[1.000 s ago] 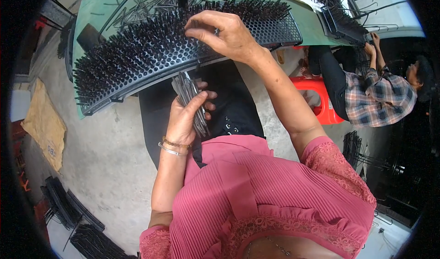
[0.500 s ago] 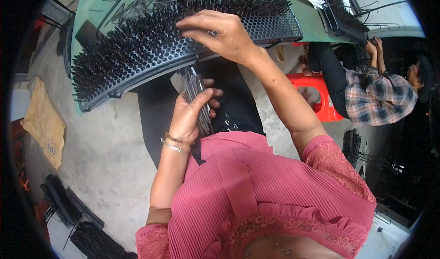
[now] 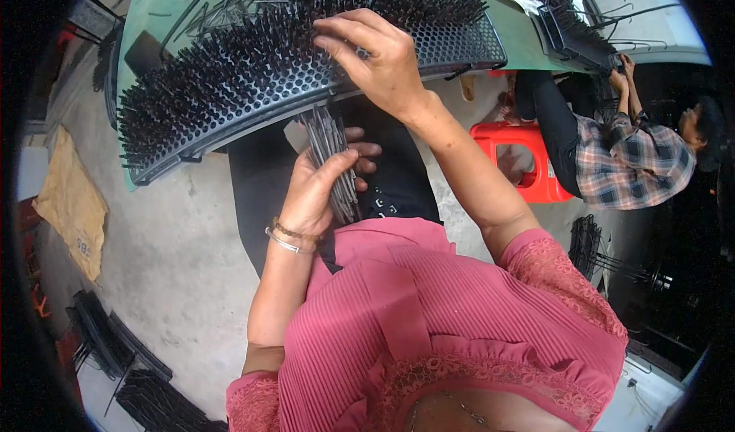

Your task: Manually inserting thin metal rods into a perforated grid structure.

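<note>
A grey concrete floor (image 3: 191, 271) spread under everything, and a green table (image 3: 157, 15) stood across the top of the view. At the right, a co-worker in a checked shirt (image 3: 632, 164) sat with both hands up at the table's far right end. A long, curved black tray (image 3: 463, 47) full of holes lay along the near edge of the table, in front of the person; short dark sticks stood up from it in thick rows, with bare holes showing along its near edge and at its right end. A red stool (image 3: 548, 156) stood near the co-worker, and a brown sheet (image 3: 73, 206) lay on the floor at the left.

The right hand (image 3: 379, 57) hung over the middle of the tray, thumb and fingers brought close with their tips at the upright sticks; whether they pinched anything, I could not tell. The left hand (image 3: 310, 191) was closed round a loose bundle of grey sticks (image 3: 327, 137), thumb across the front, just below the tray's near edge. A bead bracelet (image 3: 298, 234) and a thin bangle (image 3: 284, 244) circled the left wrist.
</note>
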A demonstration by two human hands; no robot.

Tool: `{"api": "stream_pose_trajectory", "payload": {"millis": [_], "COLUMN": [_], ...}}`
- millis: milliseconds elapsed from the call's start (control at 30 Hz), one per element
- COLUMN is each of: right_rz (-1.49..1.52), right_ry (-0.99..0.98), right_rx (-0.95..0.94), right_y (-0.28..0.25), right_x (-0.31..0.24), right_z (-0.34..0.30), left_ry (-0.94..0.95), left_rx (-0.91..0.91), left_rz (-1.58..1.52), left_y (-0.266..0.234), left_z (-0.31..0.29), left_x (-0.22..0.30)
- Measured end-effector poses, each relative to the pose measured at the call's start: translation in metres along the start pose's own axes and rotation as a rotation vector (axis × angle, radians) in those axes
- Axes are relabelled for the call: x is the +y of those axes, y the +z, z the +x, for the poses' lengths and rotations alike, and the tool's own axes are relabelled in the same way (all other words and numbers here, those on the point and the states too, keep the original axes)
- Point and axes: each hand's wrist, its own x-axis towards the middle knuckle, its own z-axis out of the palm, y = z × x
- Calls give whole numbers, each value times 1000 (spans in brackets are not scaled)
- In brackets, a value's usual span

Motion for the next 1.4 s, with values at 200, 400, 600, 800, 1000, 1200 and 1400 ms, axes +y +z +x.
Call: {"api": "stream_pose_trajectory", "payload": {"millis": [200, 400, 600, 800, 1000, 1200, 1400], "right_rz": [-3, 32, 13, 26, 13, -5, -159], "right_ry": [2, -104, -216, -167, -67, -66, -258], "right_rx": [-17, -118, -173, -146, -36, -31, -55], "right_y": [0, 2, 8, 7, -3, -3, -3], "right_x": [0, 0, 3, 4, 4, 8, 14], "right_z": [2, 4, 11, 6, 11, -2, 0], "left_ry": [-12, -1, -1, -2, -34, -103, -130], "left_rx": [6, 17, 4, -29, -18, -18, -49], "left_rz": [10, 19, 19, -32, -47, -169, -160], "left_y": [0, -2, -3, -3, -3, -4, 0], "left_z": [-2, 0, 1, 0, -1, 2, 1], "left_x": [1, -1, -1, 0, 0, -1, -1]}}
